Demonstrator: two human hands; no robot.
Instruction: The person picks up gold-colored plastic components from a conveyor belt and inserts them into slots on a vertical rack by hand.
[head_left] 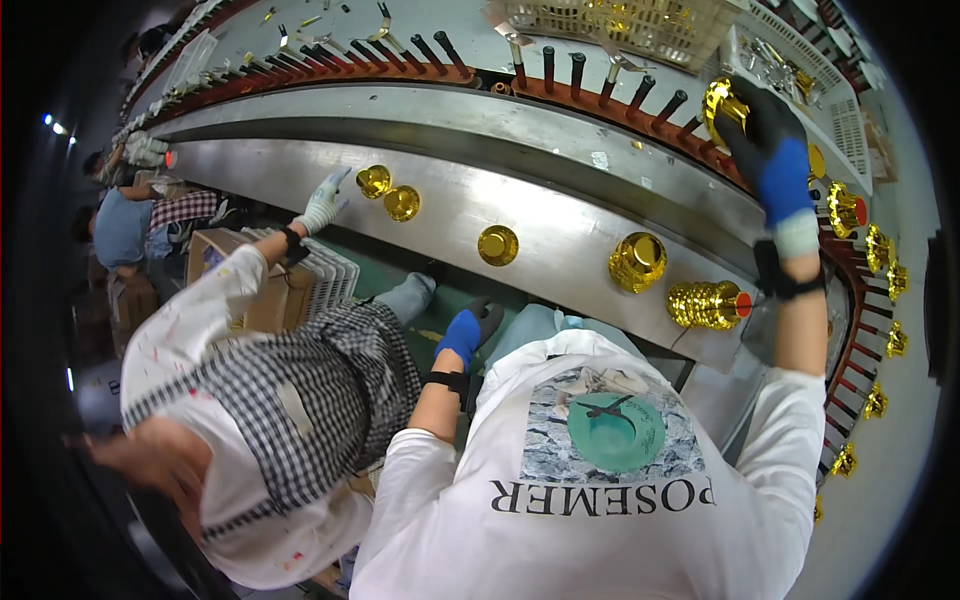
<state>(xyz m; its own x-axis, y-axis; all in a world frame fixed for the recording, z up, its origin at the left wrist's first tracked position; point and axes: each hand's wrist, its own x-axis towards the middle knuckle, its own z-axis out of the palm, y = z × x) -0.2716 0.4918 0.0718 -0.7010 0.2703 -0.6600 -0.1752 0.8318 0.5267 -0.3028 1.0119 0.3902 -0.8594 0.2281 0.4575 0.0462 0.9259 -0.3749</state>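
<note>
My right hand [768,135], in a black and blue glove, is raised at the far right over the curved row of pegs. Its fingers close on a shiny gold flared cup [716,108]. Low beside my lap hangs my left hand [470,328], gloved alike, its dark fingers extended and nothing visible in them. On the metal bench [560,215] before me stand a single gold cup [497,245] and a gold stack [637,262]. Another gold stack [705,304] lies on its side, its orange-red end to the right.
Black-tipped pegs [578,72] line a dark red track beyond the bench. Further gold cups [847,210] sit along its right bend. A plastic crate [640,30] is at the back. On my left, a co-worker's gloved hand [325,203] reaches toward two gold pieces [402,203].
</note>
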